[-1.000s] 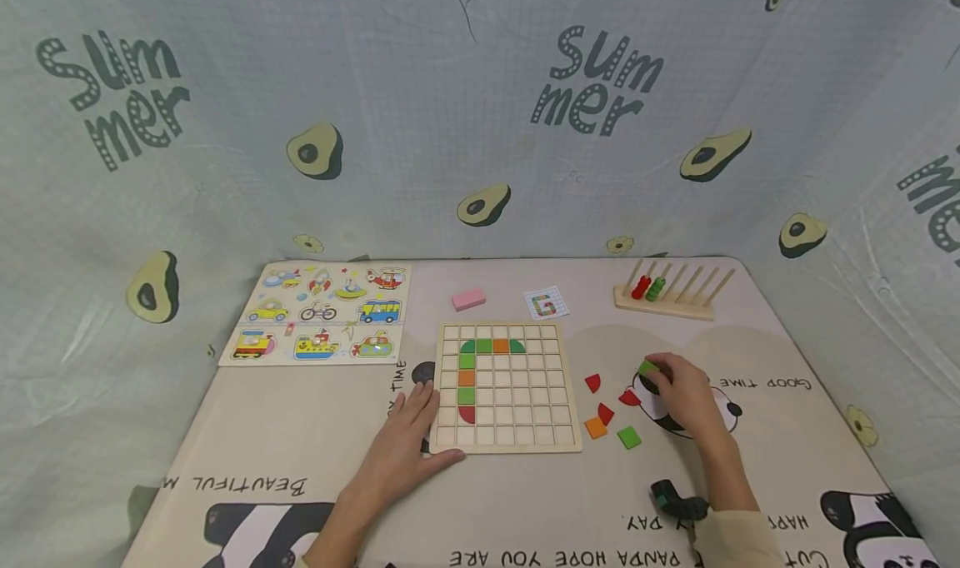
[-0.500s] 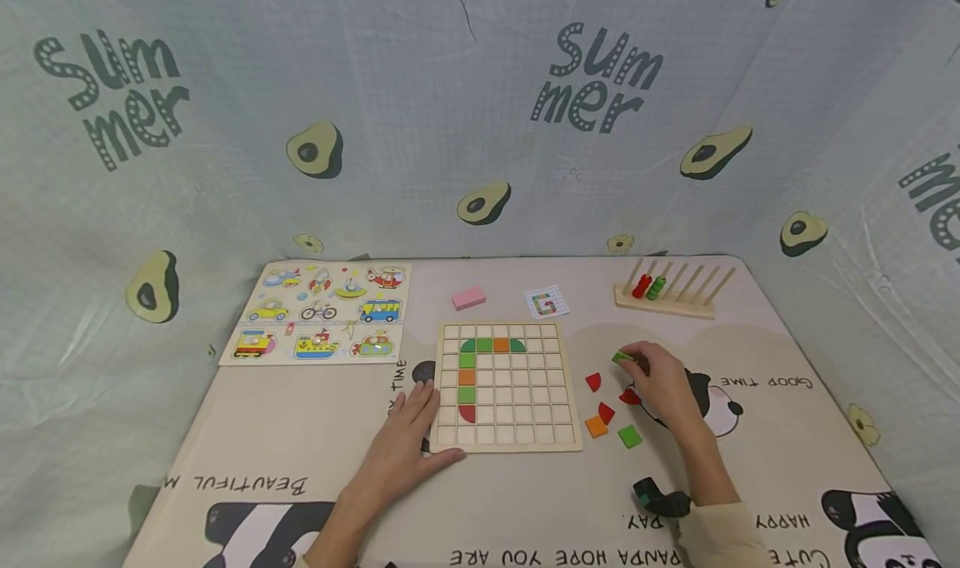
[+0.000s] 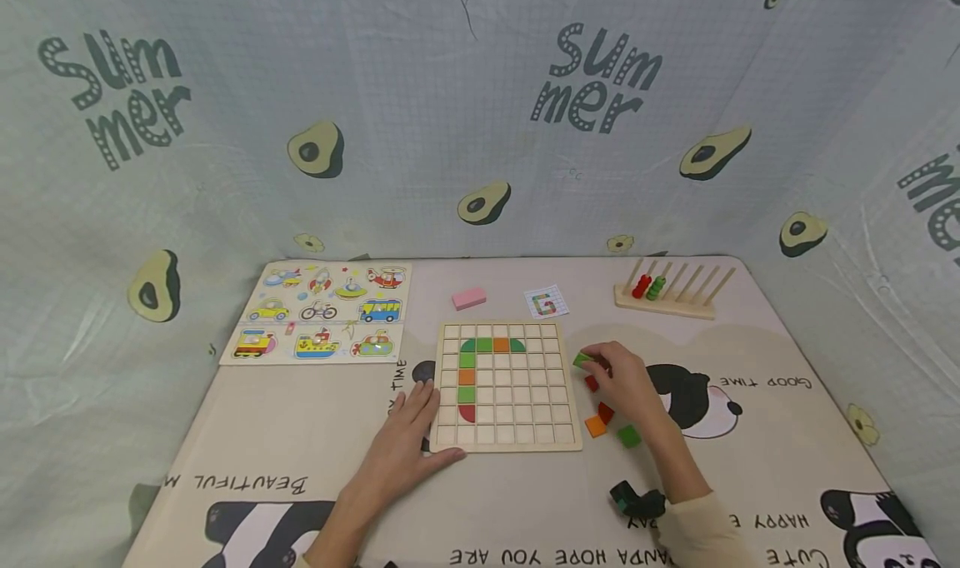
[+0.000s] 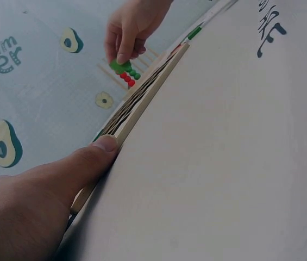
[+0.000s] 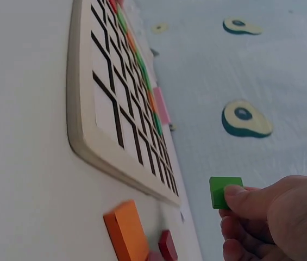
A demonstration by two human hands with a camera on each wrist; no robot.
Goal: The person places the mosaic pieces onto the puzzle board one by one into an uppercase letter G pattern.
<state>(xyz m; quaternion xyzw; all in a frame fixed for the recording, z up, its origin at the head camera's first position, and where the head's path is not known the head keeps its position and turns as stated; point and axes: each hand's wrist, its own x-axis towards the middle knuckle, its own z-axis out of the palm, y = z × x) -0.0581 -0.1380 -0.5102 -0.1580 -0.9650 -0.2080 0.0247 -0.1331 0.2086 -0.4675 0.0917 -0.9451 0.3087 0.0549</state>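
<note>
My right hand (image 3: 618, 381) pinches a green square tile (image 5: 225, 190) between thumb and fingertips, held up off the table just right of the wooden grid board (image 3: 517, 450). My left hand (image 3: 405, 439) lies at the board's near left corner, fingers stretched along its left side and thumb touching the front edge. Green, orange, teal and red pieces fill cells along the board's upper row and left column. Below my right hand lie an orange tile (image 3: 596, 426), another green tile (image 3: 629, 436) and red quarter-round pieces (image 3: 605, 412), partly hidden by the hand.
Behind the board are a pink block (image 3: 468, 299) and a pattern card (image 3: 546, 302) showing a G shape. A peg rack (image 3: 663, 303) with red and green beads stands at the back right. A vehicle picture puzzle (image 3: 315, 314) lies at the back left.
My right hand has moved left with the green tile, from over the printed panda to near the board's right edge. The left hand has stayed in place.
</note>
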